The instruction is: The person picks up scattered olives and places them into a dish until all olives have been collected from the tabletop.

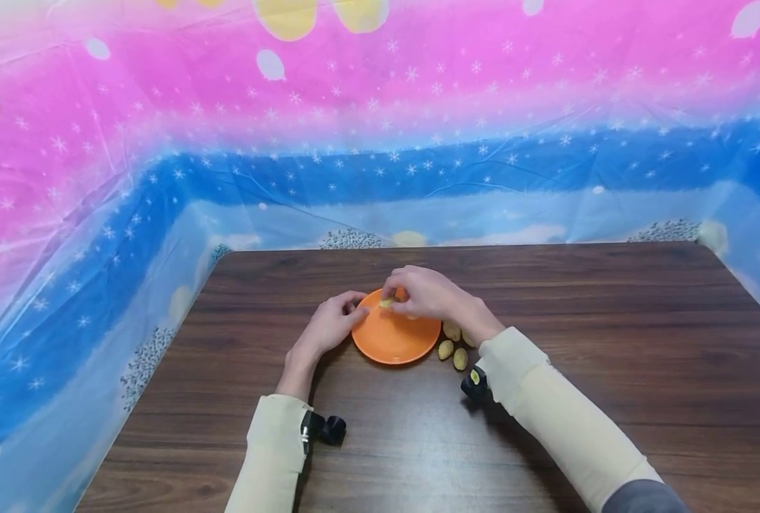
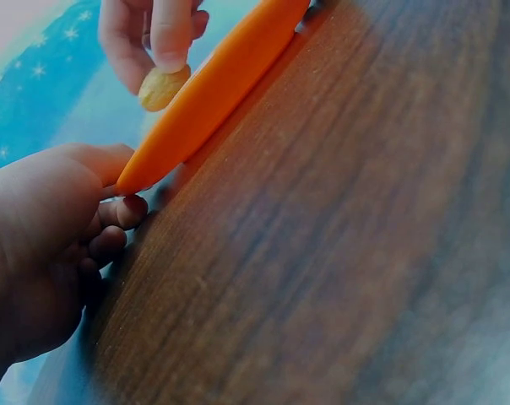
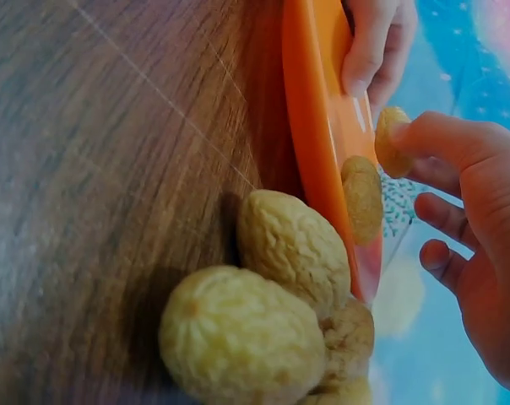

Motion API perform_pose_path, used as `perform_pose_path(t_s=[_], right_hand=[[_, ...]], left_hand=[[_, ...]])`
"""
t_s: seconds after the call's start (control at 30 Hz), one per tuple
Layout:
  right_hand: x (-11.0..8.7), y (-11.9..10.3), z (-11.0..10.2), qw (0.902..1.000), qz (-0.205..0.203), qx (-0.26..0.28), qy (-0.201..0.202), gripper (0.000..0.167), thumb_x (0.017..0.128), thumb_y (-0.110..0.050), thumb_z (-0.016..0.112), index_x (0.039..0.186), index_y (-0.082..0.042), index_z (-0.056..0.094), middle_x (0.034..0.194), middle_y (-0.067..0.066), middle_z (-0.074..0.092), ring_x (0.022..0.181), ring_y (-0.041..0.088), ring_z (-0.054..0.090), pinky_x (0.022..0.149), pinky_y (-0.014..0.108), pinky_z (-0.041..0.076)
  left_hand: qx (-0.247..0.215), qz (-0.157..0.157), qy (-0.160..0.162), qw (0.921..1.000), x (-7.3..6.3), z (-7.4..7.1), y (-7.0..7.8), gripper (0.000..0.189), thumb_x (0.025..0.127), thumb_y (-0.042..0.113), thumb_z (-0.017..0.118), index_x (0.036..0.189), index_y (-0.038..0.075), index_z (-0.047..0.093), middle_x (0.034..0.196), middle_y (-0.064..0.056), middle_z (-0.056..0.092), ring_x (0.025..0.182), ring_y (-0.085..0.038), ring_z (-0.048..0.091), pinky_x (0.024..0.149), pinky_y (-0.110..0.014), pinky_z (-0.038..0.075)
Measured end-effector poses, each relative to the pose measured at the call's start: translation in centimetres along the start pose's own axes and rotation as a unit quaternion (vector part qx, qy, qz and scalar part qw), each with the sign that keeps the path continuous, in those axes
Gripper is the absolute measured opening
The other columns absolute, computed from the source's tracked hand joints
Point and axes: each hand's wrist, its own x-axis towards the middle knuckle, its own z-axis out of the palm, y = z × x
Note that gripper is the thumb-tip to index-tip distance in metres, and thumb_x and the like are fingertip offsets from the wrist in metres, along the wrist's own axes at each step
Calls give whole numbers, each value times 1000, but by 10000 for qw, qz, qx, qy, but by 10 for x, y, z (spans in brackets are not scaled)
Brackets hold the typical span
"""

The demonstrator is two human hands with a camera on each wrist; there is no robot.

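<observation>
An orange plate (image 1: 395, 342) sits on the table. My left hand (image 1: 330, 324) grips its left rim, thumb above and fingers beneath, as the left wrist view (image 2: 48, 228) shows. Over the plate, my right hand (image 1: 427, 293) pinches a small wrinkled yellow fruit (image 3: 392, 142) between thumb and finger. Another wrinkled fruit (image 3: 362, 201) lies on the plate, mostly hidden by the right hand in the head view. Just right of the plate, several more wrinkled yellowish fruits (image 1: 459, 358) lie on the wood, partly below the right wrist.
The dark wooden table (image 1: 610, 342) spreads out on all sides of the plate. A pink and blue patterned cloth (image 1: 367, 121) hangs behind its far edge and along the sides. Small black cameras (image 1: 333, 430) are strapped to both wrists.
</observation>
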Motion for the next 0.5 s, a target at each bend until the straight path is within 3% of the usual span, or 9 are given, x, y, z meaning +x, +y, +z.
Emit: perform_pose_path(t_s=[0.5], right_hand=[[0, 1, 8, 9998, 119, 168, -79, 13, 93, -25, 71, 105, -23, 74, 111, -6, 67, 99, 17, 51, 92, 35, 47]], left_hand=[[-93, -40, 13, 9999, -2, 0, 2, 38, 101, 37, 56, 134, 18, 60, 92, -5, 58, 79, -21, 53, 69, -31, 42]])
